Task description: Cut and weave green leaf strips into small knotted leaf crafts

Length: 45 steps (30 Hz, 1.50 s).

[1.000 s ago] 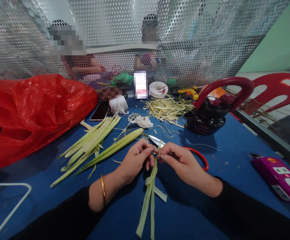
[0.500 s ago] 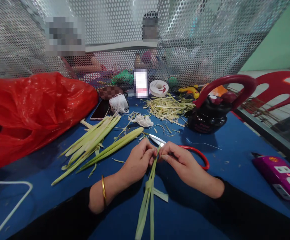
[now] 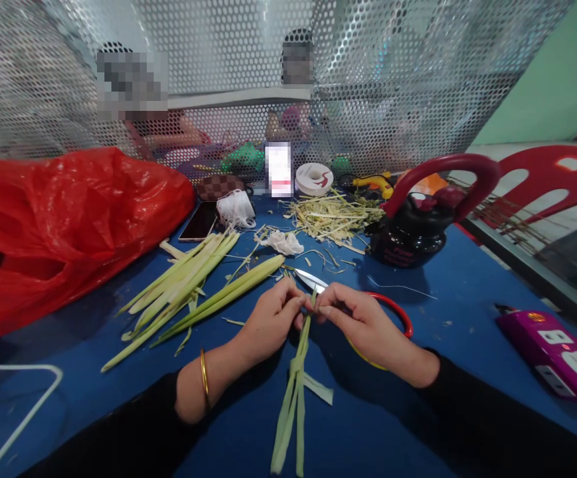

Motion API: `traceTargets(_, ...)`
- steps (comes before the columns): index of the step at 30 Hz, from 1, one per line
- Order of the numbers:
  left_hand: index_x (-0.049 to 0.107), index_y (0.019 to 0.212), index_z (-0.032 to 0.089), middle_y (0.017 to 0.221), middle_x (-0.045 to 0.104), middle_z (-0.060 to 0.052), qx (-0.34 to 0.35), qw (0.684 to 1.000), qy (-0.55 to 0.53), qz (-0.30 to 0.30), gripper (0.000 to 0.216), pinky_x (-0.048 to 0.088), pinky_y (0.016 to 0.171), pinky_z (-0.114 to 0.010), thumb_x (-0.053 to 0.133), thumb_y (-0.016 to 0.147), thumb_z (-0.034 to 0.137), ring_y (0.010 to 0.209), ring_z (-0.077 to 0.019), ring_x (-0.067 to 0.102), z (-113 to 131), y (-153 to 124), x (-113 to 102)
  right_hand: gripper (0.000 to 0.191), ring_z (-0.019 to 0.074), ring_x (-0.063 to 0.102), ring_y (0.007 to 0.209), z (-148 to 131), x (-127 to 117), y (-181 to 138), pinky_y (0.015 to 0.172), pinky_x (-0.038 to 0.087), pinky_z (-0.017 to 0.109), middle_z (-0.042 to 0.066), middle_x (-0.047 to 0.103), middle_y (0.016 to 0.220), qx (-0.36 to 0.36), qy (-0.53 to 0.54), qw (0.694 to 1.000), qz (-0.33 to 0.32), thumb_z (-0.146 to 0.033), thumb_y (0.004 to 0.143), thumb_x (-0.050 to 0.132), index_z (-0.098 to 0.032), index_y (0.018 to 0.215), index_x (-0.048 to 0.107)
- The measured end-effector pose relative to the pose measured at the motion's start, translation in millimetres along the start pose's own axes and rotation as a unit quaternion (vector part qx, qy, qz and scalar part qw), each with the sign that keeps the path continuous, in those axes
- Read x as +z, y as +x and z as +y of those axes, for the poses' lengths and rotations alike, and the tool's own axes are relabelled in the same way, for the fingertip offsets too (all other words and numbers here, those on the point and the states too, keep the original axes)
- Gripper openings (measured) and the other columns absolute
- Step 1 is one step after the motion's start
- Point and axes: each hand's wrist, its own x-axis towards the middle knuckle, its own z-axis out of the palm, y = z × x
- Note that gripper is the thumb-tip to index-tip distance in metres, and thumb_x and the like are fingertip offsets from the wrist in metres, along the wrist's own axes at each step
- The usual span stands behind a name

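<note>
we pinch the top of the pale green leaf strips (image 3: 297,368) between thumb and fingers of our left hand (image 3: 273,318) and right hand (image 3: 368,326), both closed, fingertips nearly meeting; the strips trail toward us above the blue table (image 3: 457,318). scissors (image 3: 398,307) lie partly hidden by our right hand. leftward we have long leaves (image 3: 181,284); farther out, a heap of trimmings (image 3: 330,216).

We see a slender bundle of flat, pale-green leaf strips (image 3: 297,365), pinched at its far end, wrapped midway, one short strip (image 3: 319,389) jutting right, long tails (image 3: 301,435) spreading towards us.
</note>
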Motion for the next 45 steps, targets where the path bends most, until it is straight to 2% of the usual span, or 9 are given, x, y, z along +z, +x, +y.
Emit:
traceTargets(4,0.054,0.084,0.017,0.055,0.050,0.006,-0.016,1.000,0.000,-0.015,0.017,0.034,0.051,-0.020,0.046,0.091,0.031,0.049,-0.0087,0.042,0.3,-0.3,-2.8,0.017,0.0153,0.054,0.081,0.3,-2.1,1.0,0.075,0.044,0.029,0.001,0.056,0.084,-0.041,-0.021,0.998,0.030,-0.015,0.090,0.052,-0.020,0.074,0.053)
traceTargets(9,0.054,0.079,0.016,0.062,0.054,0.004,-0.018,0.999,0.013,-0.027,0.019,0.037,0.052,-0.021,0.051,0.088,0.033,0.052,-0.0090,0.048,0.8,-0.6,-1.4,0.016,0.0129,0.050,0.066,-4.6,-3.7,-0.3,0.062,0.040,0.025,-0.002,0.053,0.071,0.000,-0.065,0.998,0.016,-0.014,0.089,0.051,-0.020,0.074,0.053)
traceTargets(13,0.051,0.076,0.017,0.069,0.059,0.002,-0.038,0.999,0.006,-0.029,0.019,0.040,0.051,-0.022,0.052,0.086,0.033,0.051,-0.0086,0.050,0.4,-0.9,0.8,0.017,0.0115,0.048,0.063,-5.7,-4.1,-0.8,0.059,0.038,0.023,-0.003,0.053,0.067,0.007,-0.080,0.997,0.005,-0.014,0.089,0.052,-0.020,0.073,0.052)
traceTargets(19,0.048,0.076,0.018,0.067,0.058,0.004,-0.032,0.999,-0.004,-0.020,0.018,0.042,0.050,-0.022,0.054,0.085,0.032,0.051,-0.0087,0.053,-1.1,-1.6,2.9,0.017,0.0111,0.048,0.061,-5.6,-2.8,-0.1,0.058,0.038,0.022,-0.004,0.052,0.065,0.025,-0.070,0.997,-0.006,-0.017,0.089,0.053,-0.020,0.073,0.052)
traceTargets(26,0.044,0.081,0.021,0.065,0.058,0.006,-0.046,0.998,-0.051,-0.004,0.019,0.044,0.051,-0.023,0.062,0.078,0.026,0.052,-0.0099,0.055,-9.8,0.1,3.7,0.015,0.0118,0.051,0.065,-2.9,0.4,0.3,0.062,0.040,0.023,-0.003,0.055,0.069,0.024,-0.056,0.998,0.012,-0.016,0.088,0.054,-0.020,0.073,0.054)
traceTargets(29,0.043,0.077,0.021,0.062,0.057,0.006,-0.056,0.996,-0.070,0.002,0.022,0.043,0.051,-0.022,0.064,0.074,0.024,0.051,-0.0096,0.055,-8.3,0.1,3.6,0.016,0.0127,0.052,0.068,-2.8,0.7,0.5,0.063,0.040,0.024,-0.002,0.057,0.071,0.022,-0.073,0.997,0.025,-0.014,0.087,0.053,-0.020,0.072,0.054)
traceTargets(36,0.052,0.071,0.017,0.059,0.058,0.006,-0.081,0.990,-0.111,0.005,0.017,0.044,0.048,-0.021,0.068,0.064,0.020,0.048,-0.0093,0.056,-4.9,1.8,4.4,0.014,0.0128,0.050,0.065,-3.0,0.1,-0.7,0.060,0.039,0.024,-0.002,0.056,0.069,0.015,-0.117,0.992,0.034,-0.015,0.086,0.053,-0.020,0.073,0.054)
traceTargets(40,0.057,0.069,0.015,0.056,0.058,0.005,-0.099,0.989,-0.108,0.003,0.015,0.043,0.048,-0.020,0.069,0.063,0.021,0.046,-0.0090,0.057,-2.8,1.8,4.0,0.015,0.0126,0.050,0.064,1.4,1.0,-1.4,0.060,0.039,0.023,-0.003,0.054,0.067,0.027,-0.105,0.993,0.054,-0.017,0.088,0.052,-0.020,0.073,0.054)
traceTargets(45,0.062,0.069,0.013,0.055,0.061,0.003,-0.109,0.988,-0.113,0.004,0.011,0.044,0.049,-0.020,0.068,0.063,0.021,0.046,-0.0091,0.057,-3.4,2.4,4.4,0.013,0.0127,0.050,0.064,-1.1,1.5,-0.6,0.060,0.039,0.023,-0.002,0.055,0.068,0.030,-0.086,0.995,0.044,-0.018,0.086,0.053,-0.019,0.073,0.055)
